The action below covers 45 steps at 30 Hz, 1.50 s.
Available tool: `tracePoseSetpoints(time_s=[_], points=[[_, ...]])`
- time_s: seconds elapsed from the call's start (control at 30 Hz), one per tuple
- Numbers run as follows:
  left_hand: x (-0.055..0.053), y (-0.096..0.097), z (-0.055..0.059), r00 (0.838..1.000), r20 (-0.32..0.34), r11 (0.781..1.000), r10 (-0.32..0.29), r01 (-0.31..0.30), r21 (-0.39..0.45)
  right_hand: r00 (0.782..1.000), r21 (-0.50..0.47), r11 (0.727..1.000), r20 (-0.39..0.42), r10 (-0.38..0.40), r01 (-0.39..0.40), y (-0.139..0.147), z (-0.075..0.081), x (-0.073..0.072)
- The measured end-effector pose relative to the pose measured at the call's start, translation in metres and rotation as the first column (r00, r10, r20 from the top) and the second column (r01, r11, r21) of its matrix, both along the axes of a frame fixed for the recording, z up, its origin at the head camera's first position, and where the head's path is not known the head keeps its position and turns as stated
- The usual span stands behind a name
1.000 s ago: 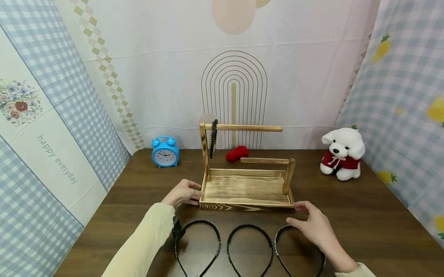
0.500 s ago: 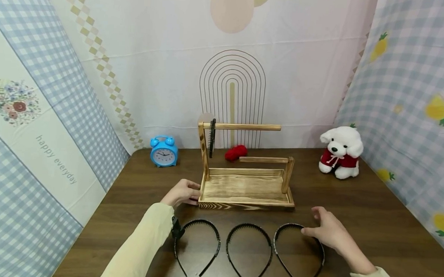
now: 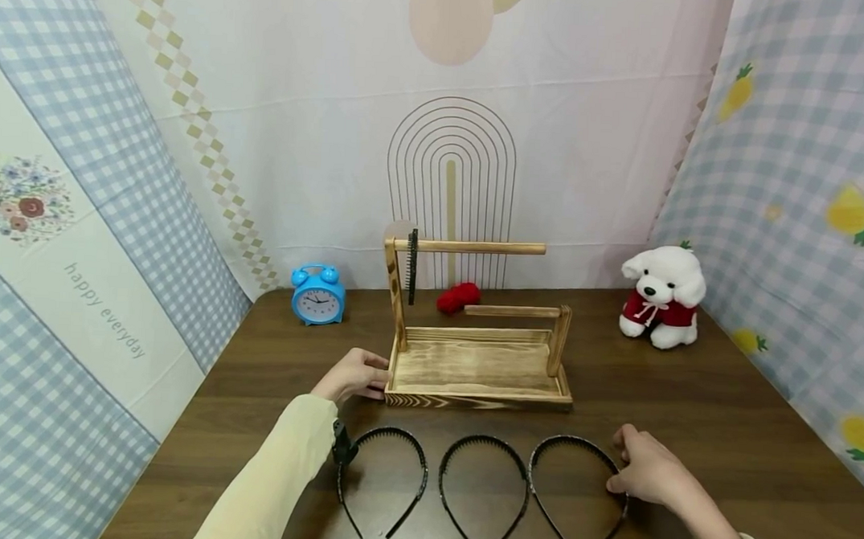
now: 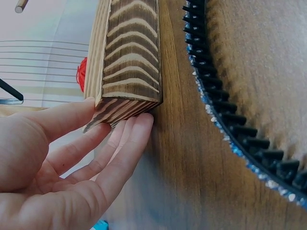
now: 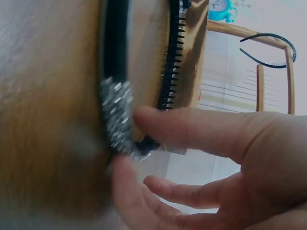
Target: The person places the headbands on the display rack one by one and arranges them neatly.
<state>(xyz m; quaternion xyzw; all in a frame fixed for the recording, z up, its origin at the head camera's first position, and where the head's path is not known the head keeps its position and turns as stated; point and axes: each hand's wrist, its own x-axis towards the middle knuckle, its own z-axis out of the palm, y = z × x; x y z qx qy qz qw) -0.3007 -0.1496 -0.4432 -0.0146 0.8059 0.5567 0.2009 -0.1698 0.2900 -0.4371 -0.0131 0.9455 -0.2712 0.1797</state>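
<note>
Left hand (image 3: 355, 374) rests nearly straight fingers against the left end of the wooden stand (image 3: 477, 402); in front of the stand's right end, the right hand (image 3: 652, 470) brackets the rightmost headband (image 3: 569, 439) with thumb and forefinger, though blur hides whether they pinch it. That headband should be light and springy, easily taken by one side, its glittery covering perhaps adding grip. The stand's shallow tray (image 3: 478, 370) shows bare wood, and another headband (image 3: 412, 269) hangs from its upper bar (image 3: 484, 247).

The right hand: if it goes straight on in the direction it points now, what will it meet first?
Most likely the rightmost headband: the thumb and a finger of the right hand are right beside it, though blur leaves it unclear whether they touch it.
</note>
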Motion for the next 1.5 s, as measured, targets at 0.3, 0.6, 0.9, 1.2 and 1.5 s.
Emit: tracePoseSetpoints(time_s=[0.3, 0.6, 0.9, 1.2, 1.5], points=[[0.000, 0.000, 0.000, 1.000, -0.003, 1.000, -0.007, 0.007, -0.007, 0.995, -0.240, 0.968, 0.086, -0.050, 0.069, 0.007, -0.004, 0.001], [0.000, 0.000, 0.000, 1.000, -0.003, 1.000, 0.003, -0.003, -0.002, 0.972, -0.532, 0.842, 0.232, 0.038, 0.095, 0.028, -0.009, -0.002], [0.000, 0.000, 0.000, 1.000, 0.003, 1.000, -0.002, 0.003, -0.013, 0.956, -0.650, 0.751, 0.279, 0.095, 0.115, 0.038, -0.005, -0.001], [0.001, 0.002, 0.001, 1.000, 0.004, 1.000, 0.002, -0.002, -0.016, 0.961, -0.701, 0.702, 0.262, 0.090, 0.125, 0.036, -0.001, -0.001], [0.002, 0.002, 0.000, 1.000, -0.002, 1.000, 0.006, -0.006, -0.010, 0.985, -0.724, 0.684, 0.168, 0.048, 0.090, 0.030, 0.003, 0.001]])
